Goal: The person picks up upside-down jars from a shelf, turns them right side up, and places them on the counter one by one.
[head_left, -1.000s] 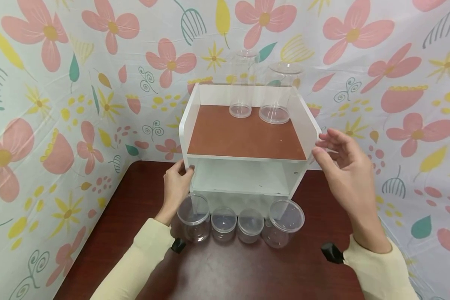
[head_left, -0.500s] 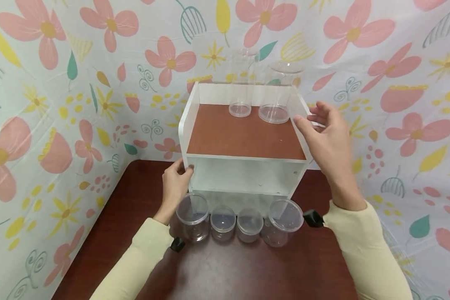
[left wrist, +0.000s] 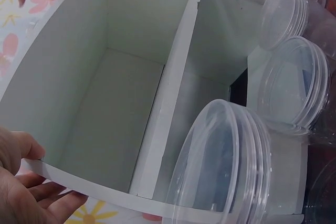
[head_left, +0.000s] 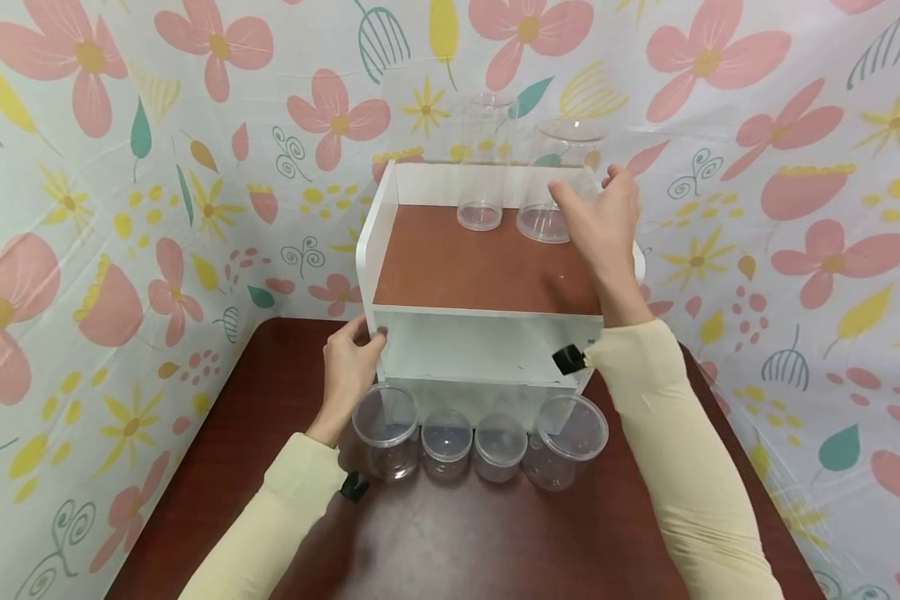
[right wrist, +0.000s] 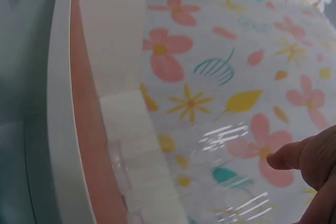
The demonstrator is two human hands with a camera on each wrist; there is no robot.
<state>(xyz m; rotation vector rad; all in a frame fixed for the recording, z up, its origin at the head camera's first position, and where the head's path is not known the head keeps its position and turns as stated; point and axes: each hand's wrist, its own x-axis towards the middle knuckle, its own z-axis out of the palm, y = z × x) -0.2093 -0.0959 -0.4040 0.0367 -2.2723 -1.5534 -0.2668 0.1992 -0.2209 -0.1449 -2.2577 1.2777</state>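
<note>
A small white shelf unit (head_left: 487,342) with a brown top board stands on the table. My left hand (head_left: 351,358) grips the front edge of its left side panel; in the left wrist view the thumb (left wrist: 29,148) lies on one face and the fingers on the other. On the top board, at the back, stand a tall narrow clear jar (head_left: 482,187) and a wider clear jar (head_left: 551,218). My right hand (head_left: 603,221) is raised at the wider jar's right front, thumb and fingers apart, overlapping it in the head view. The right wrist view shows the thumb (right wrist: 286,157) near clear, glinting plastic.
Several lidded clear jars stand in a row before the unit: a large jar (head_left: 390,433) at left, two small jars between, another large jar (head_left: 566,437) at right. The dark red table (head_left: 457,542) runs up to a flowered cloth backdrop (head_left: 255,167) behind and at both sides.
My right hand has moved left and inward from beside the unit's right panel to over the top board by the wider jar. My left hand keeps its grip on the left panel.
</note>
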